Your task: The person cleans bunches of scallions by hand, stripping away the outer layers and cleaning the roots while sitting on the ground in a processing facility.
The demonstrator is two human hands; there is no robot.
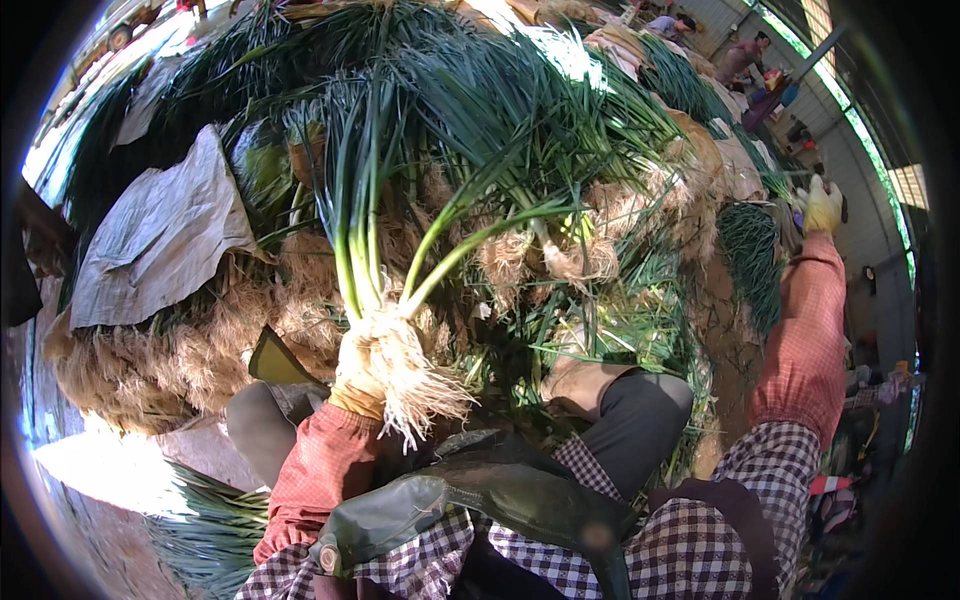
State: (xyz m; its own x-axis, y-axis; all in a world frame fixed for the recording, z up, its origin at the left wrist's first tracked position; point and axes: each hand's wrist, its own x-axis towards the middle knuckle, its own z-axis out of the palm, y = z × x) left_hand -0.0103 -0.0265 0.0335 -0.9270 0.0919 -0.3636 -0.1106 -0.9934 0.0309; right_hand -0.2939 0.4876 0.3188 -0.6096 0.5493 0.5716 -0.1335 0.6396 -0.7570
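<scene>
My left hand (358, 372), in a yellowish glove, is closed round the base of a small bunch of scallions (385, 318). Their pale, stringy roots hang over the glove, and their long green leaves stand up and fan out away from me. Far out to the right reaches my right hand (823, 207), also gloved, at the end of a stretched arm in a red checked sleeve. Its fingers look curled in, but what they hold, if anything, is too small to make out. Just left of that arm hangs a bundle of dark green leaves (750, 255).
A big heap of scallions (200, 340) lies ahead, roots toward me, partly under a pale sheet (165, 240). More scallions (205, 530) lie at lower left. Loose leaves (650, 330) litter the ground beyond my knees. People (742, 58) are at the far right, near a wall.
</scene>
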